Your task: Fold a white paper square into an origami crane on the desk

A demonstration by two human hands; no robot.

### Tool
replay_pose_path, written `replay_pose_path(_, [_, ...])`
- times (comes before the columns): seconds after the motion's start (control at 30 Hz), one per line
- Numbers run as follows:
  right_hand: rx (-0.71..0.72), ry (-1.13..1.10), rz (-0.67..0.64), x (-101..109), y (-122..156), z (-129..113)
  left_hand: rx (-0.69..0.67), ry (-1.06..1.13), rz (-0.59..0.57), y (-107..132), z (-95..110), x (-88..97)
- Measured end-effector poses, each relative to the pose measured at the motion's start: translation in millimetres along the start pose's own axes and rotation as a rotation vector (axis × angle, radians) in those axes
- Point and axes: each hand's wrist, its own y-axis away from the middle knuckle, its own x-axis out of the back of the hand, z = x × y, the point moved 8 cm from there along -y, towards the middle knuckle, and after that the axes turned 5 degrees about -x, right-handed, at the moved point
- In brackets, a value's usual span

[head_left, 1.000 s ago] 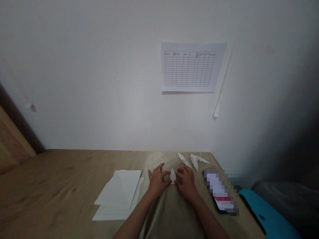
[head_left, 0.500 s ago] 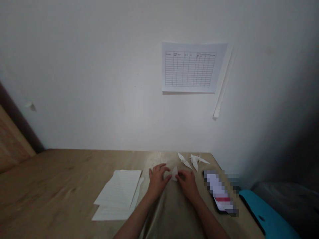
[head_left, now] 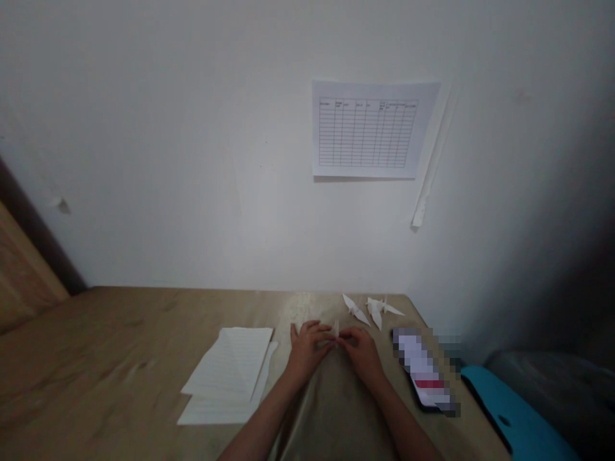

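Note:
A small folded piece of white paper (head_left: 336,328) stands up between my two hands on the wooden table (head_left: 120,358). My left hand (head_left: 306,352) is closed, its fingertips pinching the paper's left side. My right hand (head_left: 361,351) is closed too and pinches the right side. Most of the paper is hidden by my fingers. Just behind my right hand lie two finished white paper cranes (head_left: 355,308) (head_left: 380,310).
A stack of lined white sheets (head_left: 229,374) lies left of my left arm. A phone (head_left: 425,374) lies right of my right arm, near a blue object (head_left: 509,416) at the table's edge. A printed table sheet (head_left: 369,128) hangs on the wall.
The folded paper lay flat and pointed up between my hands; both hands closed in and pinched it, so it now shows edge-on and smaller.

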Motion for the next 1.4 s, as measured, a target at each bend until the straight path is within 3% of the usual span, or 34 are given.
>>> replay_pose_path(0.7, [-0.009, -0.015, -0.057, -5.2, 1.7, -3.0, 0.035, 0.064, -0.003, 2.2, 6.4, 3.3])
replay_pose_path(1.4, [0.015, 0.032, -0.036, -3.8, 2.6, -6.0, 0.061, 0.056, -0.006, 2.2, 4.4, 4.9])
